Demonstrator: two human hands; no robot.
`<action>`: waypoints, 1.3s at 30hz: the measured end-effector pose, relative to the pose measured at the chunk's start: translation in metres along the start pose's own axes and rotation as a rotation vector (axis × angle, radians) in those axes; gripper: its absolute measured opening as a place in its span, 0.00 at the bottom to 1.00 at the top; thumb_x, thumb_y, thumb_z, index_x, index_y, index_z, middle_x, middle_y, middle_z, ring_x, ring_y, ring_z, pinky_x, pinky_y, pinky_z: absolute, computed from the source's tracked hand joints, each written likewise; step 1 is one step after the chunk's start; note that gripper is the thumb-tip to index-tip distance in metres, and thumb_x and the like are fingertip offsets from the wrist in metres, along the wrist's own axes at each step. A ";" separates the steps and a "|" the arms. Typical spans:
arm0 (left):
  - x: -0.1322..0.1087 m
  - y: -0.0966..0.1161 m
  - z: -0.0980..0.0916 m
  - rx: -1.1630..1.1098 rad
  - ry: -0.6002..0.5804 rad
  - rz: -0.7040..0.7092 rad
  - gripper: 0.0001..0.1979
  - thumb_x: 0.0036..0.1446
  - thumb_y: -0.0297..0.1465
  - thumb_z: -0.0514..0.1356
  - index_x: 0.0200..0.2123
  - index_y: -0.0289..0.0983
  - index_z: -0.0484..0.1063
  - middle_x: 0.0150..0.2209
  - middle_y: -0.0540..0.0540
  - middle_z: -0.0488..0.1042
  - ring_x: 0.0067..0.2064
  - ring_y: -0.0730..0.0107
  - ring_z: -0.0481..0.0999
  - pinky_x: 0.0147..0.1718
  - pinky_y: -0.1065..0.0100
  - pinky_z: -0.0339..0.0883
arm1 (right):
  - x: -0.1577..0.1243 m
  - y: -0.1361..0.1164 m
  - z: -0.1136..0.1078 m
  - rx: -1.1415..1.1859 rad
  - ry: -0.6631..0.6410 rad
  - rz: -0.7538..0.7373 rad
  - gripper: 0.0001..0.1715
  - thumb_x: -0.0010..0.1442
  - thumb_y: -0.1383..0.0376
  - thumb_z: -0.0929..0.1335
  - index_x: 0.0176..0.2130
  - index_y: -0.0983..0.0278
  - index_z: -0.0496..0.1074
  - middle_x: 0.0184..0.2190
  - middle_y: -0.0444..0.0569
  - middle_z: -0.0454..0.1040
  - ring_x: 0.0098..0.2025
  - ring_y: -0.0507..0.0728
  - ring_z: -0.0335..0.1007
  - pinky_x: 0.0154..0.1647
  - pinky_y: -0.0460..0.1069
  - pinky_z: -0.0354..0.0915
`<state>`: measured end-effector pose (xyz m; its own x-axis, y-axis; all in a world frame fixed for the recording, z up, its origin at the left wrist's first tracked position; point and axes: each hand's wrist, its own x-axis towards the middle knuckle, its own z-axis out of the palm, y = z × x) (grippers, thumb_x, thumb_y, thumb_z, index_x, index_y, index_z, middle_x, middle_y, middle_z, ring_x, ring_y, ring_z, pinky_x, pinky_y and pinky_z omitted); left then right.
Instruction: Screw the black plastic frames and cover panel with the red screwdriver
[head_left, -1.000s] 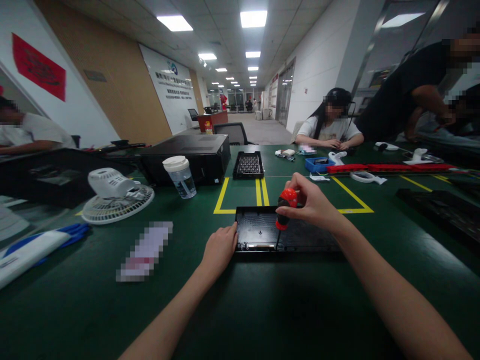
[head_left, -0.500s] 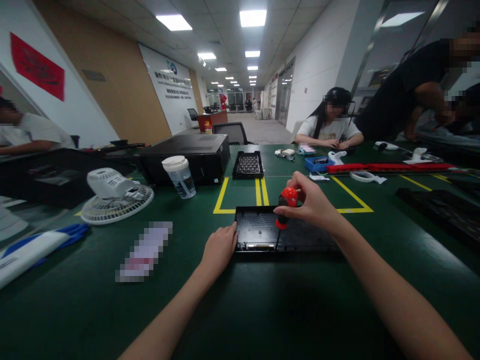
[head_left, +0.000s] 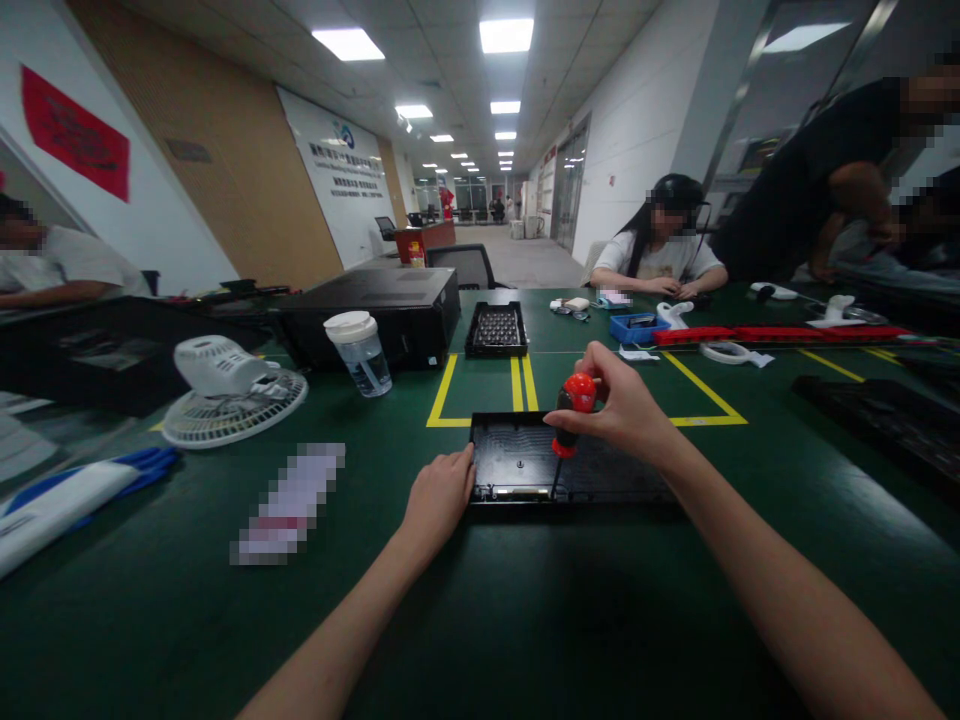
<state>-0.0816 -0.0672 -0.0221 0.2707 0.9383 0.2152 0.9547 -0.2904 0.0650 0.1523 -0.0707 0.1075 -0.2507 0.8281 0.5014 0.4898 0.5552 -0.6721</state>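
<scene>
A flat black plastic panel (head_left: pixel 517 455) lies on the green table (head_left: pixel 480 620) in front of me. My right hand (head_left: pixel 622 405) is closed round the red and black handle of a screwdriver (head_left: pixel 571 410), which stands upright with its tip down near the panel's front edge. My left hand (head_left: pixel 441 495) rests against the panel's left front corner with fingers curled on its edge.
Behind the panel are yellow tape lines (head_left: pixel 521 385), a black tray of small parts (head_left: pixel 496 330), a black box (head_left: pixel 375 310), a lidded cup (head_left: pixel 360 352) and a white fan (head_left: pixel 229 385). Other people sit at the far right (head_left: pixel 660 255) and left (head_left: pixel 52 265). A blue bin (head_left: pixel 637 327) and red strip (head_left: pixel 780 335) lie right.
My right hand's fingers have shifted slightly on the screwdriver handle, as in turning it. The left hand and the panel have stayed put.
</scene>
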 end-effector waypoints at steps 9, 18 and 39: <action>0.000 0.002 -0.004 -0.015 -0.006 0.005 0.21 0.62 0.35 0.44 0.55 0.35 0.60 0.47 0.41 0.72 0.45 0.66 0.71 0.42 0.66 0.64 | -0.001 0.000 0.002 -0.008 0.022 -0.025 0.28 0.39 0.62 0.75 0.28 0.62 0.54 0.25 0.40 0.57 0.24 0.48 0.52 0.22 0.44 0.52; 0.001 0.000 -0.002 -0.007 -0.013 0.003 0.21 0.62 0.35 0.44 0.56 0.36 0.59 0.46 0.42 0.72 0.44 0.66 0.71 0.41 0.66 0.64 | 0.001 0.006 0.009 0.219 -0.040 -0.035 0.25 0.44 0.65 0.73 0.30 0.62 0.52 0.27 0.41 0.62 0.26 0.49 0.58 0.26 0.45 0.57; 0.000 0.000 -0.004 -0.014 -0.010 0.004 0.20 0.62 0.34 0.44 0.56 0.36 0.59 0.46 0.42 0.72 0.43 0.67 0.71 0.42 0.66 0.63 | 0.002 0.017 0.023 0.955 -0.265 0.012 0.14 0.52 0.70 0.68 0.41 0.66 0.67 0.35 0.50 0.75 0.30 0.56 0.75 0.33 0.52 0.69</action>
<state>-0.0824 -0.0681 -0.0183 0.2761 0.9388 0.2060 0.9517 -0.2970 0.0782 0.1409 -0.0578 0.0842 -0.4861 0.7596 0.4322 -0.3563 0.2793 -0.8916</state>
